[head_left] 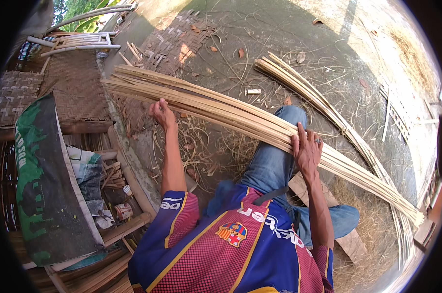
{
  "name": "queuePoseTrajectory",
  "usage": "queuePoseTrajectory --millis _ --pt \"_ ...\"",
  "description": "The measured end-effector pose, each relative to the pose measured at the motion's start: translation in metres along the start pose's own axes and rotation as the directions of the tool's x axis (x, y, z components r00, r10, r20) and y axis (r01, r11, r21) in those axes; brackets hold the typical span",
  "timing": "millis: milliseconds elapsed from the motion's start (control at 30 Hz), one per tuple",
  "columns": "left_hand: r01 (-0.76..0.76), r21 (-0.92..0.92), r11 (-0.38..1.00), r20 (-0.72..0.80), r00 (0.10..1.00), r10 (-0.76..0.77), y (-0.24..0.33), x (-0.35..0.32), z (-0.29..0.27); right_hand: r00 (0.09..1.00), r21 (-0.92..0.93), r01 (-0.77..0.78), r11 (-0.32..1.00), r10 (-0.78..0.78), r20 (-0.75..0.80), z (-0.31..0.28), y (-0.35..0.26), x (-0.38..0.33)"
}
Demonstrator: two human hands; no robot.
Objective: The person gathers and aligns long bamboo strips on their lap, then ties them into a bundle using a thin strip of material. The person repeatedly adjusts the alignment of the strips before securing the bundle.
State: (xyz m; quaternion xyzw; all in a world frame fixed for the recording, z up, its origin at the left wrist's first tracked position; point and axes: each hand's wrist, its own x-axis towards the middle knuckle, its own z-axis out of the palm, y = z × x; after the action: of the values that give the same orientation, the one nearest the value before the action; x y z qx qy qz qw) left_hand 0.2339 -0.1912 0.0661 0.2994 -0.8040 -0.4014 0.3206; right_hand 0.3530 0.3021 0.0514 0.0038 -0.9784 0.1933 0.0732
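Note:
A long bundle of split bamboo strips [231, 115] lies slantwise in front of me, its far left end fanned apart and its right end gathered closer. It passes over my bent knee in jeans. Under the left part of the bundle, my left hand [162, 113] has its fingers curled at the near edge, closed on strips there. My right hand [307, 149] is laid across the bundle beside the knee, fingers over the top and thumb at the near side. A ring shows on one finger.
Another bamboo bundle [323, 100] curves along the ground at the right. Curly shavings [196, 146] litter the floor. A torn woven mat [172, 44] lies at the far left. Left of me stand a bamboo frame [138, 176] and a green-black sheet [45, 195]. A wooden board [348, 234] lies by my leg.

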Motion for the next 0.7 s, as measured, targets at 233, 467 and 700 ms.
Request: queuePoseTrajectory --millis 233,467,700 --pt "-0.096 -0.028 0.995 -0.047 0.994 0.094 0.014 -0.066 -0.015 1.0 -0.008 -0.012 1.0 0.013 0.007 0.002 0.002 0.0" --pt "-0.359 0.436 0.825 0.115 0.932 0.345 0.016 -0.067 -0.033 1.0 0.026 -0.006 1.0 0.006 -0.002 0.001 0.001 0.0" --pt "-0.629 0.605 0.488 0.461 0.777 0.429 0.031 -0.026 -0.06 1.0 0.001 0.0 1.0 0.0 -0.024 -0.001 0.0 -0.001"
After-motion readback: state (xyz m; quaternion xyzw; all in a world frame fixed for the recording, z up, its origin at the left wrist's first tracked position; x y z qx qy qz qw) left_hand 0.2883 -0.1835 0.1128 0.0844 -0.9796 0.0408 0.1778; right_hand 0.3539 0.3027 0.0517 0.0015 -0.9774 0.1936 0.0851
